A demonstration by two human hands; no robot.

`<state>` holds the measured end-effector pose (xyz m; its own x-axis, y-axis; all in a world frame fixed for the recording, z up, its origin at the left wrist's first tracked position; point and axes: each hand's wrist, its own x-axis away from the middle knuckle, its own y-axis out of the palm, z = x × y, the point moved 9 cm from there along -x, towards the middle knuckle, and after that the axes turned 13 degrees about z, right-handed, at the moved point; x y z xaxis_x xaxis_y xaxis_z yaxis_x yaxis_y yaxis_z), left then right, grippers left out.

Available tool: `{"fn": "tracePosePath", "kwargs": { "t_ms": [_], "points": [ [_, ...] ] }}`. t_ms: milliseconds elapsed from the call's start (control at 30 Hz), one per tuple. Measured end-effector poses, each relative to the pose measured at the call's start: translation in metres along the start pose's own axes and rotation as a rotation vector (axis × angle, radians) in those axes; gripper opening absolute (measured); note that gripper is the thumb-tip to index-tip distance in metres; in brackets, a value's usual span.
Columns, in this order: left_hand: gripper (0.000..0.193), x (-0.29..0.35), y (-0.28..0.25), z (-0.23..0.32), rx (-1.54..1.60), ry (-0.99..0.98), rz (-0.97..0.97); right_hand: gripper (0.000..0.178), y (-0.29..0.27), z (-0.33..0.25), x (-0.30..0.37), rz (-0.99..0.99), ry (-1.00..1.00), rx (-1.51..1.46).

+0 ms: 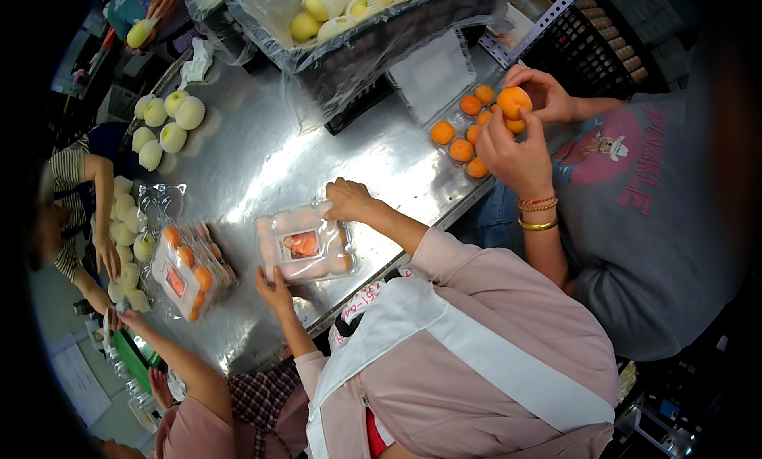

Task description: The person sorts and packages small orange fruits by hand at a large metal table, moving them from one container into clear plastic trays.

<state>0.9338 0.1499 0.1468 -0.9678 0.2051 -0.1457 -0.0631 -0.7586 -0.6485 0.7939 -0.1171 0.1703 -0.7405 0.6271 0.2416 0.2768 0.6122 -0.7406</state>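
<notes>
Steel counter (262, 157): sealed clear fruit pack (305, 243) near centre, held between left hand (274, 291) and right hand (348, 199); wrapped pack (189, 270) left.

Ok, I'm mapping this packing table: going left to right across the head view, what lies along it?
Foam-netted pale fruits → bagged packs of orange fruit → closed clear pack → open clear tray with orange fruit → single orange fruit held up by a co-worker.
</notes>
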Motion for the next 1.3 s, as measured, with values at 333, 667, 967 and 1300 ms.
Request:
{"fn": "tracePosePath", "kwargs": {
  "t_ms": [333, 667, 967, 1300],
  "points": [
    [0.058, -0.002, 0.001, -0.006, 0.015, -0.023, 0.003, 0.049, 0.000, 0.000, 0.001, 0.013, -0.006, -0.025],
    [0.057, -0.005, 0.007, -0.031, 0.092, -0.079, -0.012, 0.050, 0.000, 0.001, 0.000, 0.005, 0.001, -0.020],
    [0.056, -0.005, 0.006, -0.031, 0.081, -0.085, -0.014, 0.051, 0.000, 0.000, 0.000, 0.009, -0.016, -0.035],
    [0.056, -0.002, 0.006, -0.030, 0.104, -0.131, -0.018, 0.051, 0.001, 0.001, 0.001, 0.009, -0.014, -0.031]
  ]
}}
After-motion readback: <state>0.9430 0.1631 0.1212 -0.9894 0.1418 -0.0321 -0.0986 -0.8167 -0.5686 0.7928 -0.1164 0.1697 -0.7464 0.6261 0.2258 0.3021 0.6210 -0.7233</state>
